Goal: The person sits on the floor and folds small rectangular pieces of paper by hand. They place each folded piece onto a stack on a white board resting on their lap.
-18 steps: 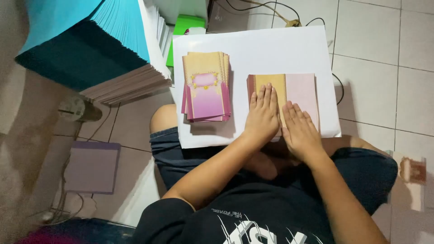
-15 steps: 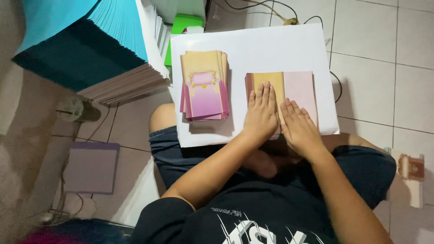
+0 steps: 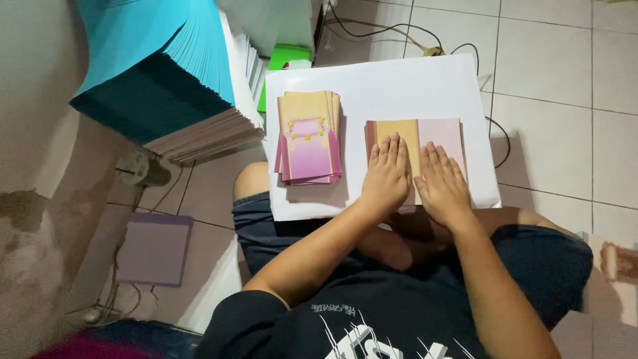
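A white board (image 3: 399,86) rests across my lap. On it lies an opened card (image 3: 415,136), yellow on its left half and pale pink on its right. My left hand (image 3: 385,178) presses flat on the yellow half, fingers together. My right hand (image 3: 443,185) lies flat on the pink half beside it. Neither hand grips anything. A stack of folded pink and yellow cards (image 3: 308,137) sits on the board to the left of my hands.
A tall pile of teal-edged sheets (image 3: 166,73) stands at the upper left, fanned at its side. A green box (image 3: 286,60) lies behind the board, cables (image 3: 399,33) run over the tiled floor, and a purple flat sheet (image 3: 156,247) lies at the lower left.
Both hands stay pressed on the opened card; they have shifted only slightly. The view has drifted a little.
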